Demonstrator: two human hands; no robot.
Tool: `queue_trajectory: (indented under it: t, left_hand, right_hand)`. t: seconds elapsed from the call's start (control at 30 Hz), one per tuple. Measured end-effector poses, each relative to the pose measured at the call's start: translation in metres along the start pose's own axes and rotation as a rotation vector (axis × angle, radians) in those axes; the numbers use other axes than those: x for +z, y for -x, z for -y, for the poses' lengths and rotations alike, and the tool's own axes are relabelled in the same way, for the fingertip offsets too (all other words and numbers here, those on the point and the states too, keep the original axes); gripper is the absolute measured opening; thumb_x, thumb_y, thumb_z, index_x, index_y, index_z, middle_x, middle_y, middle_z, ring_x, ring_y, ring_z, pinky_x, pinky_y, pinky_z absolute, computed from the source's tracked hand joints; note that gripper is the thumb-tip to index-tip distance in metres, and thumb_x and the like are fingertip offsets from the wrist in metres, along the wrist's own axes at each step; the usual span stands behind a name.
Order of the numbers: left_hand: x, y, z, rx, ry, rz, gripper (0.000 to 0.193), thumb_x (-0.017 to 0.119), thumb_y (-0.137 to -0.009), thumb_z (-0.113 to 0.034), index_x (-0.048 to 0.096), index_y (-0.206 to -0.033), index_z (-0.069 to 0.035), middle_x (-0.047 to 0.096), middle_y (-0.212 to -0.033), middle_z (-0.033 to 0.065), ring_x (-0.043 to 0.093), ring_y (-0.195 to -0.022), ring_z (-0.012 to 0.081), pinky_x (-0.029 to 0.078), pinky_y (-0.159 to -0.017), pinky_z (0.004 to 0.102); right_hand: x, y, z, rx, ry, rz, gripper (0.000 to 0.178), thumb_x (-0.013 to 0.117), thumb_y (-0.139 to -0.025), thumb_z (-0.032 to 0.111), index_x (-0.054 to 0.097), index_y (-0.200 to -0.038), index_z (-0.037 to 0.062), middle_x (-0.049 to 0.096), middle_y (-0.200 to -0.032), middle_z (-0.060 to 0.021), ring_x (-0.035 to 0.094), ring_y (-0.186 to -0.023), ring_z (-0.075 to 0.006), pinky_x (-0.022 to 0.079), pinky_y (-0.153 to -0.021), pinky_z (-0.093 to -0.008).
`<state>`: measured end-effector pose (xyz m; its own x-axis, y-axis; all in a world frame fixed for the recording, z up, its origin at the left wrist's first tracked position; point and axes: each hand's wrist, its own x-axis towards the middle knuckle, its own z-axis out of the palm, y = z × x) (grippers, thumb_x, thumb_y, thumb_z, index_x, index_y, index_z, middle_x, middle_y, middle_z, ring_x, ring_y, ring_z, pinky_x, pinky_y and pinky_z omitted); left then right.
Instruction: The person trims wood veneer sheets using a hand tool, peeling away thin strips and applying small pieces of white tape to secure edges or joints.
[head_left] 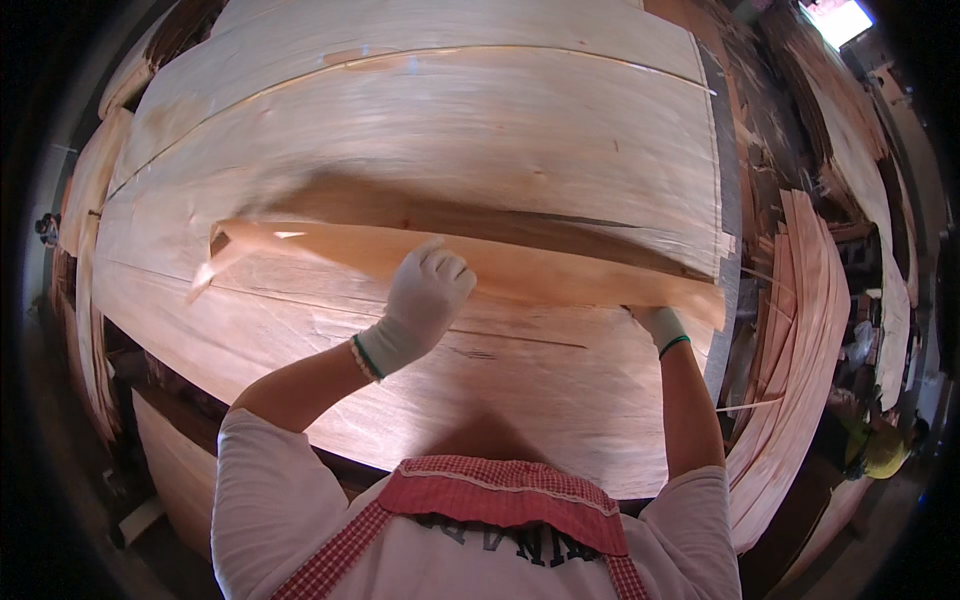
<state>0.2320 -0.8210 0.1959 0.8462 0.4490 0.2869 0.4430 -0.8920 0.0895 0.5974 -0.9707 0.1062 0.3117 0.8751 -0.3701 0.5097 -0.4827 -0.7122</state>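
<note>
A long, narrow strip of wood veneer (560,275) is raised across the large pale veneer sheet (500,130), throwing a dark shadow behind it. Its left end bends down and is blurred. My left hand (425,300), in a white glove with a green cuff edge, is closed in a fist at the strip's near edge, left of its middle. Toward the strip's right end, my right hand (662,325), gloved likewise, holds the near edge; most of its fingers are hidden beneath the strip.
Stacked veneer sheets (800,350) stand along the right side, with more veneer (95,200) at the left. A thin cord-like line (480,48) crosses the far part of the sheet. Another person in yellow-green (880,452) is at the far right.
</note>
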Motion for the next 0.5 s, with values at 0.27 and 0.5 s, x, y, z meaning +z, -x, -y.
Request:
queue_trajectory:
  t: [0.27, 0.5]
  left_hand:
    - [0.05, -0.095, 0.042, -0.205, -0.217, -0.475, 0.023, 0.063, -0.079, -0.011, 0.062, -0.102, -0.011, 0.059, -0.102, 0.0065, 0.055, -0.107, 0.0253, 0.038, -0.104, 0.0442]
    - [0.101, -0.052, -0.005, -0.144, -0.026, 0.004, 0.04, 0.056, -0.088, -0.021, 0.054, -0.126, -0.009, 0.051, -0.136, 0.009, 0.043, -0.13, 0.0243, 0.032, -0.111, 0.0412]
  right_hand:
    - [0.0, -0.007, -0.008, 0.001, 0.145, -0.018, 0.053, 0.072, -0.08, 0.025, 0.057, -0.123, -0.0014, 0.069, -0.089, -0.0177, 0.065, -0.079, -0.0242, 0.05, -0.069, -0.035]
    - [-0.001, -0.002, 0.009, 0.096, 0.099, -0.015, 0.037, 0.069, -0.083, 0.026, 0.065, -0.105, -0.0034, 0.067, -0.08, -0.0176, 0.061, -0.069, -0.0215, 0.048, -0.064, -0.0371]
